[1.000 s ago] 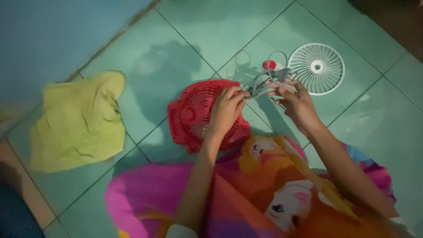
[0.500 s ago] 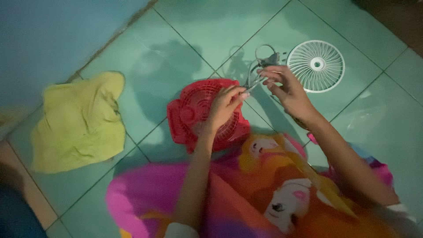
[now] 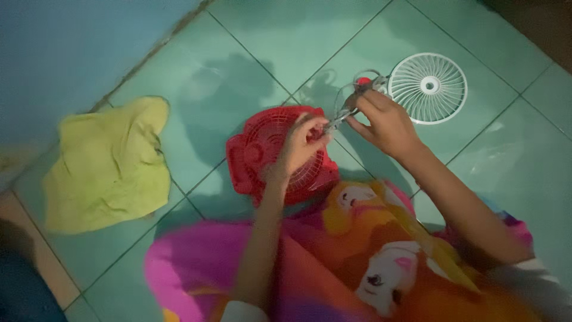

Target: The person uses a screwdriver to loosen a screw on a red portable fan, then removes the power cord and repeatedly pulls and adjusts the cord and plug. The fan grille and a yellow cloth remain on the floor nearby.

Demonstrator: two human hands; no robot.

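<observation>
Lap: your bright cartoon-print cloth (image 3: 333, 262) lies nearest, soft and creased.
Left hand (image 3: 301, 146): just above the red ribbed plastic fan grille (image 3: 262, 149) — fingertips pinched shut on one end of the thin shiny wire piece (image 3: 345, 107).
Right hand (image 3: 387, 122): beyond the red grille, fingers curled round the wire's loops; keep both grips firm and steady.
Farther: the white round slotted plastic grille (image 3: 428, 88) — flat on the glossy green tiled floor (image 3: 268, 42).
Left of the red grille: crumpled yellow-green rag (image 3: 107, 167).
</observation>
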